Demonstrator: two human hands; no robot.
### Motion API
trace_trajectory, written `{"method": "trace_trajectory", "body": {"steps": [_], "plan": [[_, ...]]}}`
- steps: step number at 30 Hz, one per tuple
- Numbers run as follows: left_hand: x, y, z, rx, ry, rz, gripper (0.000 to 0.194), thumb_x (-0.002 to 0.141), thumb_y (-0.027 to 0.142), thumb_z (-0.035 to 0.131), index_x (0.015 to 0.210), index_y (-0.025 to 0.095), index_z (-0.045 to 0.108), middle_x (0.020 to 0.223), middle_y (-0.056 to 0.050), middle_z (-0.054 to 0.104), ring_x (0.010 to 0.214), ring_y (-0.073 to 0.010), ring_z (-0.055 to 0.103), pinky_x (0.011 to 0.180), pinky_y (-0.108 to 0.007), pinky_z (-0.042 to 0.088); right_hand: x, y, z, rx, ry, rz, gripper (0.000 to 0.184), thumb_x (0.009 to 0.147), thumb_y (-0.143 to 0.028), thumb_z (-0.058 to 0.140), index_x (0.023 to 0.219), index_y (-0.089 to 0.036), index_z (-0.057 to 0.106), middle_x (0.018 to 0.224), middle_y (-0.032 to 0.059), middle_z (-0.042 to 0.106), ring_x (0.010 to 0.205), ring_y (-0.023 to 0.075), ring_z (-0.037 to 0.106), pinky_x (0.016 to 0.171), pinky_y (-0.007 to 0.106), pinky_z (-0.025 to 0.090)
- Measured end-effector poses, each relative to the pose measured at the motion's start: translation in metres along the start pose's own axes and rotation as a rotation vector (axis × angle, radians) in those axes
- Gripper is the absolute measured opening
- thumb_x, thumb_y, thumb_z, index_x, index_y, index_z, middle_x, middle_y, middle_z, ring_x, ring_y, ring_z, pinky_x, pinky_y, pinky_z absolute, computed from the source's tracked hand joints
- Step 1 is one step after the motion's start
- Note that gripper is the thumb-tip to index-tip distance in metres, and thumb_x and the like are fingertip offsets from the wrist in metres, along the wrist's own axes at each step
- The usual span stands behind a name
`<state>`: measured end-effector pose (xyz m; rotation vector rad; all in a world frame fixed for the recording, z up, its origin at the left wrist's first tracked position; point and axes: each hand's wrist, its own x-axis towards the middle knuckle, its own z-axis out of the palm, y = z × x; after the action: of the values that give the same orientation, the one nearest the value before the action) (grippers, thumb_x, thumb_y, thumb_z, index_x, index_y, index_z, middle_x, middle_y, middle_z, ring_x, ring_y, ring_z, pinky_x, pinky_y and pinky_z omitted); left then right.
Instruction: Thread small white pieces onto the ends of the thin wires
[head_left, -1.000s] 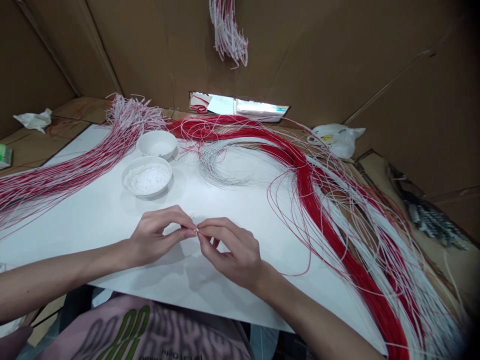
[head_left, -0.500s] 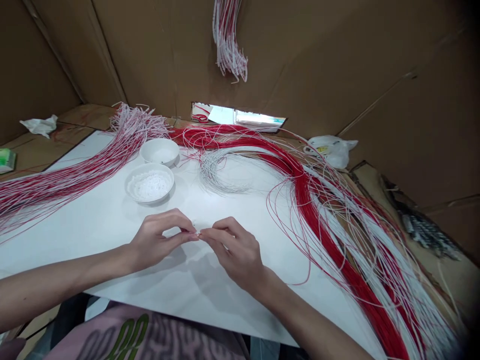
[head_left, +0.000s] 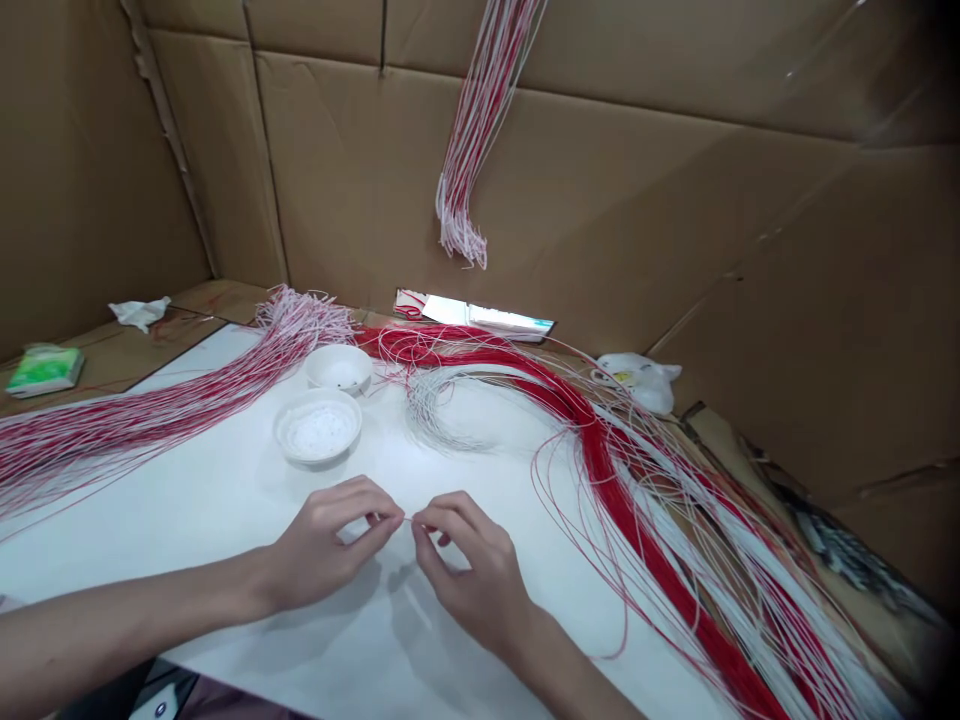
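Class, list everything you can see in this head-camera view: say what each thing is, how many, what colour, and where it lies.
white sheet: one, white, on the table
beaded bowl: one, white, holding small white beads, left of centre
smaller bowl: one, white, just behind the beaded bowl
strand bundle: one, red and white, at left
strand sweep: one, red and white, curving across the right
strand coil: one, whitish, centre back
hanging bunch: one, red and white, hanging above
cardboard walls: several, brown, surrounding
crumpled tissue: one, white, back left
packet: one, green, far left
plastic bag: one, white, back right
thin strand: one, pale, between the fingertips
left hand: one, pinching the strand
right hand: one, pinching the strand
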<state>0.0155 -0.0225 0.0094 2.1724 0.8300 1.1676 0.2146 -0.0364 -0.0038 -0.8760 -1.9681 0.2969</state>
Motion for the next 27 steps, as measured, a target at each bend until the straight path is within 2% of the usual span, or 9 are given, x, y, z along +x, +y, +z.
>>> {"method": "trace_trajectory", "body": {"steps": [5, 9, 14, 19, 22, 24, 27], "plan": [[0.000, -0.004, -0.002, 0.048, 0.011, 0.007, 0.012, 0.089, 0.010, 0.057, 0.092, 0.016, 0.067, 0.081, -0.006, 0.069, 0.074, -0.0148, 0.063, 0.067, -0.026, 0.051, 0.002, 0.000, -0.003, 0.010, -0.059, 0.123, 0.023, 0.080, -0.003, 0.042, 0.088, -0.018, 0.058, 0.084, 0.0047, 0.059, 0.075, 0.0157, 0.058, 0.064, 0.029, 0.051], [-0.001, -0.006, 0.000, 0.058, -0.011, 0.030, 0.012, 0.089, 0.012, 0.058, 0.094, 0.017, 0.068, 0.081, -0.006, 0.070, 0.074, -0.0149, 0.064, 0.067, -0.026, 0.052, 0.003, -0.005, -0.001, 0.093, -0.089, 0.143, 0.022, 0.083, -0.008, 0.047, 0.099, -0.018, 0.058, 0.088, 0.0050, 0.062, 0.077, 0.0156, 0.059, 0.069, 0.029, 0.053], [0.000, -0.008, 0.002, 0.067, -0.039, 0.053, 0.011, 0.089, 0.014, 0.059, 0.094, 0.016, 0.068, 0.078, -0.005, 0.071, 0.073, -0.0155, 0.065, 0.068, -0.028, 0.054, 0.002, -0.011, 0.002, 0.141, -0.099, 0.218, 0.012, 0.094, -0.017, 0.051, 0.093, -0.018, 0.063, 0.081, 0.0030, 0.062, 0.066, 0.0115, 0.058, 0.059, 0.023, 0.050], [0.005, -0.014, -0.004, 0.149, -0.059, -0.046, 0.017, 0.088, 0.020, 0.061, 0.104, 0.016, 0.064, 0.093, -0.008, 0.071, 0.085, -0.0186, 0.065, 0.075, -0.031, 0.054, 0.004, 0.005, -0.005, 0.013, -0.104, 0.322, 0.010, 0.090, -0.016, 0.059, 0.085, -0.019, 0.068, 0.078, 0.0013, 0.065, 0.062, 0.0109, 0.056, 0.056, 0.024, 0.046], [0.006, -0.021, -0.008, 0.220, -0.150, -0.121, 0.022, 0.088, 0.023, 0.059, 0.109, 0.017, 0.060, 0.103, -0.009, 0.067, 0.094, -0.0210, 0.062, 0.081, -0.034, 0.053, 0.012, 0.016, -0.014, -0.101, 0.012, 0.358, 0.008, 0.088, -0.017, 0.063, 0.083, -0.019, 0.069, 0.078, 0.0018, 0.068, 0.061, 0.0119, 0.056, 0.055, 0.025, 0.045], [0.006, -0.025, -0.010, 0.245, -0.218, -0.126, 0.025, 0.087, 0.022, 0.057, 0.112, 0.017, 0.058, 0.107, -0.010, 0.064, 0.100, -0.0230, 0.060, 0.087, -0.038, 0.051, 0.019, 0.014, -0.026, -0.126, 0.172, 0.344, 0.007, 0.088, -0.018, 0.064, 0.083, -0.019, 0.070, 0.078, 0.0023, 0.069, 0.059, 0.0121, 0.056, 0.052, 0.026, 0.046], [0.006, -0.027, -0.012, 0.261, -0.276, -0.111, 0.032, 0.083, 0.022, 0.059, 0.115, 0.016, 0.056, 0.109, -0.012, 0.061, 0.102, -0.0247, 0.058, 0.091, -0.041, 0.049, 0.026, -0.006, -0.052, -0.164, 0.476, 0.180, 0.009, 0.088, -0.018, 0.065, 0.095, -0.021, 0.070, 0.086, 0.0031, 0.069, 0.068, 0.0140, 0.061, 0.056, 0.027, 0.050]]}}
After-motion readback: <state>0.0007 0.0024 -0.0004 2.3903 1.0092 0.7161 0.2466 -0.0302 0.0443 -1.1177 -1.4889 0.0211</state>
